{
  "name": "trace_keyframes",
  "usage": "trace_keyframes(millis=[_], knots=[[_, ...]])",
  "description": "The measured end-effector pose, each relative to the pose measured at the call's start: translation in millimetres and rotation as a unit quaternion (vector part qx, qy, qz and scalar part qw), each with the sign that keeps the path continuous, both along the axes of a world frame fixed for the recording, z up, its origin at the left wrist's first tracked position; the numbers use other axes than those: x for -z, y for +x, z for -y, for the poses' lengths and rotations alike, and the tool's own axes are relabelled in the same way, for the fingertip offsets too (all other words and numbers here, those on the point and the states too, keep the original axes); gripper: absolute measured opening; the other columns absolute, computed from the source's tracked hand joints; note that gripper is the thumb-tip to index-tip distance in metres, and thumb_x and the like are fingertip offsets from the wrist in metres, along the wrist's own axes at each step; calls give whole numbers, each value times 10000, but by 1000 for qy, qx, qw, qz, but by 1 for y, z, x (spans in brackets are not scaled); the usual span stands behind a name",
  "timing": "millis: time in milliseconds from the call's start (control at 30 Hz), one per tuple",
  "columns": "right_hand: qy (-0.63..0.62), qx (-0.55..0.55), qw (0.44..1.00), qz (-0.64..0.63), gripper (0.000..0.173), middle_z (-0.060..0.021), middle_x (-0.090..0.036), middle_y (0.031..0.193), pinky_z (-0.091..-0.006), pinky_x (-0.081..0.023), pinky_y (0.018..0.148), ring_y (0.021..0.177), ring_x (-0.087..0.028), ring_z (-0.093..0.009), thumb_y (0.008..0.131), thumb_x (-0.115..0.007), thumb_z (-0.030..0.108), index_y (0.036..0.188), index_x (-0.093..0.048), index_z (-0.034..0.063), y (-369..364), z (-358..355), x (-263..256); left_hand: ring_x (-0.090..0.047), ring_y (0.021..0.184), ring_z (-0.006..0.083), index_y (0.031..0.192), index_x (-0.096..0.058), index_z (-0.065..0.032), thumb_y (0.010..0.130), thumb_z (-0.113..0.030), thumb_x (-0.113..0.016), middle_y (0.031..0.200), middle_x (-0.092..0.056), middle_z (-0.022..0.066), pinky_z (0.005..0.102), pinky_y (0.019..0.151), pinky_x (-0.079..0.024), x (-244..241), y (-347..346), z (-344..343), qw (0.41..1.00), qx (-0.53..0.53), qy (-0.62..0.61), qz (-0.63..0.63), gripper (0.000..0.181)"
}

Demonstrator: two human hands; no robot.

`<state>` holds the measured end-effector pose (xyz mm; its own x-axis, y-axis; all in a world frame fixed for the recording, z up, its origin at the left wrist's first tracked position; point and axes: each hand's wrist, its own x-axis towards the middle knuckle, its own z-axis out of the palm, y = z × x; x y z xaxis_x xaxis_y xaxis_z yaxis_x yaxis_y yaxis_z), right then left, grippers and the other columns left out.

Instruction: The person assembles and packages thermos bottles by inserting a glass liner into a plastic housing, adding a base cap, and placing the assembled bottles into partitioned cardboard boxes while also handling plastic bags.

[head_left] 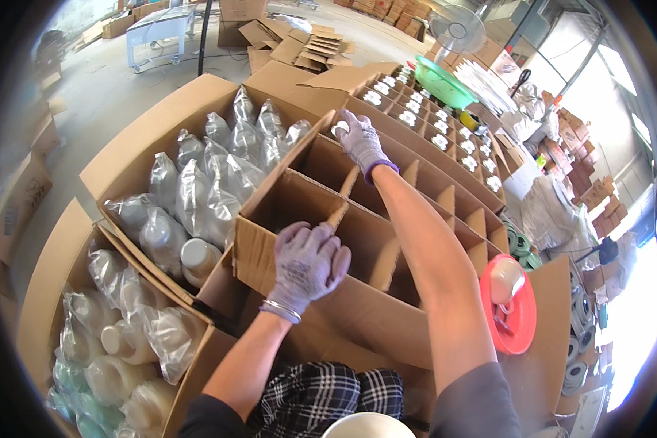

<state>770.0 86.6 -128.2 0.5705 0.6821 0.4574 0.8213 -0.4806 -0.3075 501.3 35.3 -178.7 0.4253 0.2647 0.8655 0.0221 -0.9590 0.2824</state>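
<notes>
My left hand (pixel 309 268), in a grey-purple knit glove, is curled over the near wall of a cardboard carton with a divider grid (pixel 391 268). Its fingertips reach the end of a divider beside the left front compartment. My right hand (pixel 361 137), gloved alike, is at the far left corner of this carton, its fingers around a small white object (pixel 340 128) that they partly hide. The near compartments look dark inside, with nothing visible in them. Left of this carton stands an open carton (pixel 142 142) of clear-plastic-wrapped vessels (pixel 191 191), one showing a white round end (pixel 200 257).
Behind is another divided carton (pixel 430 117) with white-topped pieces. A green basin (pixel 443 82) and a fan (pixel 457 30) stand beyond. At right, a pink basin (pixel 514 339) holds a white rounded piece (pixel 506 279). Another carton (pixel 55 263) at lower left holds wrapped vessels.
</notes>
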Motion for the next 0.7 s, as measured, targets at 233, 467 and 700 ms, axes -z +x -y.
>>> trace_keyframes(millis=[233,467,700], knots=[[-23,29,994,-107,455,-270,-650,1027,-465,-508,888,1009,-627,-417,767,-744,259,1130,-554,63,35,-9,12,-605,800,210,825,-646,-135,731,-205,-643,937,-652,15,387,884,-454,4,5,-1,1000,12,-2,-6,117],[116,-58,980,152,432,-233,-542,1046,-499,-421,905,1024,-487,-381,803,-677,179,1194,-545,51,-43,83,-106,-604,870,227,928,-651,-125,780,-211,-659,998,-637,29,406,950,-428,-7,-2,-1,999,12,-29,-37,171],[361,-53,923,-117,272,-128,-540,1068,-333,-444,877,949,-531,-222,911,-550,94,1161,-519,-8,-154,269,-145,-509,1219,266,1506,-235,-135,936,-401,-607,1394,-432,84,418,1019,-458,-48,-51,29,737,370,-557,98,731]])
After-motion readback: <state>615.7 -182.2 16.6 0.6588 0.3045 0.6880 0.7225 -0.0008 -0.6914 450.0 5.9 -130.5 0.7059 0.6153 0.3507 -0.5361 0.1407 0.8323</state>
